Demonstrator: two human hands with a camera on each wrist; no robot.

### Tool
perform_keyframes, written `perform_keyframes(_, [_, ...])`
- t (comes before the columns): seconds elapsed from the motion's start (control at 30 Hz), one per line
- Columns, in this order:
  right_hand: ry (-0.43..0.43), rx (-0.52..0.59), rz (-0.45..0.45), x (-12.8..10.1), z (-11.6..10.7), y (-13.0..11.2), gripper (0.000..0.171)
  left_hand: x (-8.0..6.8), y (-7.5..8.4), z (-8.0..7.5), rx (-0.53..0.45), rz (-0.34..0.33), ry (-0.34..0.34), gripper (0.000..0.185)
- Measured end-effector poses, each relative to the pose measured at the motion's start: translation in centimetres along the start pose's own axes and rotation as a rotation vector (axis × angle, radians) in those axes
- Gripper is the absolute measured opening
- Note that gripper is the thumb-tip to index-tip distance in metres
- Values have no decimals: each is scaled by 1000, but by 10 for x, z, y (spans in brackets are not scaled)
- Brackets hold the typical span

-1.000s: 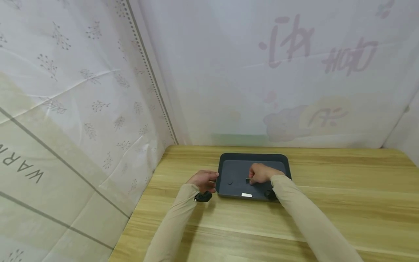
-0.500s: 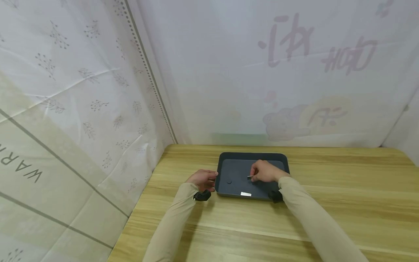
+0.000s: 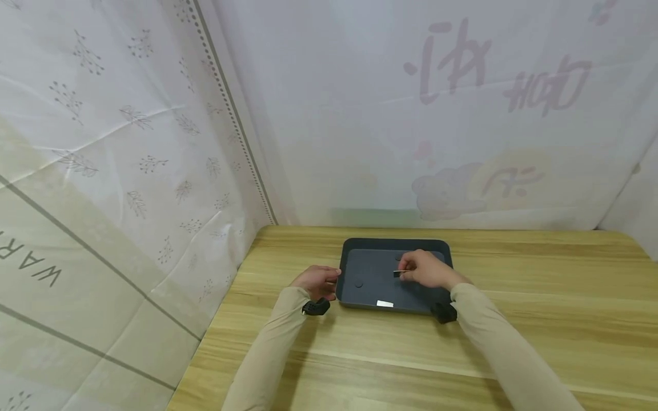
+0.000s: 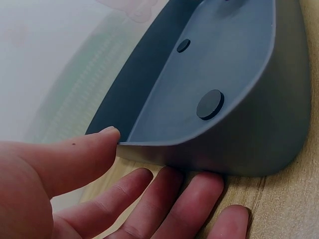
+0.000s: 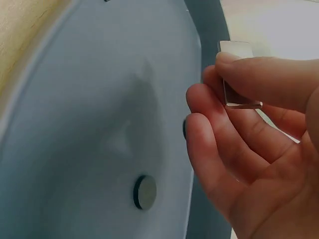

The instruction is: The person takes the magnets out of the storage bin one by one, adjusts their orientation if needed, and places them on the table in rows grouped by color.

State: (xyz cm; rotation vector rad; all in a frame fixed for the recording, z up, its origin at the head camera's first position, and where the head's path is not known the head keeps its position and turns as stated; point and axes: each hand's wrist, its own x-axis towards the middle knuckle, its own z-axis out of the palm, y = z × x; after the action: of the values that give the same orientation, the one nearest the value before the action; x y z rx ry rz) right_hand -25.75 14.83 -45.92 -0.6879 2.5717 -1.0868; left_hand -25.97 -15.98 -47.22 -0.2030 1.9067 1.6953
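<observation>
Right hand (image 3: pixel 428 269) pinches thin silvery plate (image 5: pixel 238 74) over grey tray (image 3: pixel 354 253). Left hand (image 3: pixel 319 281) fingers (image 4: pixel 164 194) relaxed, touching tray wall. Wooden counter (image 3: pixel 514 285), white curtains (image 3: pixel 128 142) around.

Light wood-grain worktop (image 3: pixel 514 297), pale printed cloth round its back & sides. Dark grey rectangular plastic tray (image 3: pixel 354 253) sits flat on it, near back-left corner.

tray rim (image 3: pixel 396 244) low, curtain walls (image 3: pixel 154 142) close
</observation>
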Motion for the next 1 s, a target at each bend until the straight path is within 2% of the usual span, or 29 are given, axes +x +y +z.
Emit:
perform_keyframes(0.2, [-7,55,-18,-9,1,3,6,6,-9,-7,-27,-27,6,20])
perform_keyframes(0.4, [57,65,-28,-18,-2,10,6,14,-12,-6,-21,-29,27,30])
perform_keyframes(0.53, [80,118,-42,-25,-9,13,7,14,-10,-4,-12,-33,42,31])
perform_keyframes(0.77, [126,242,-44,-36,-18,13,18,17,-9,-7,-45,-23,-11,25])
perform_keyframes(1.0, [189,242,-41,-48,-16,15,23,18,-12,-11,-45,-23,-24,35])
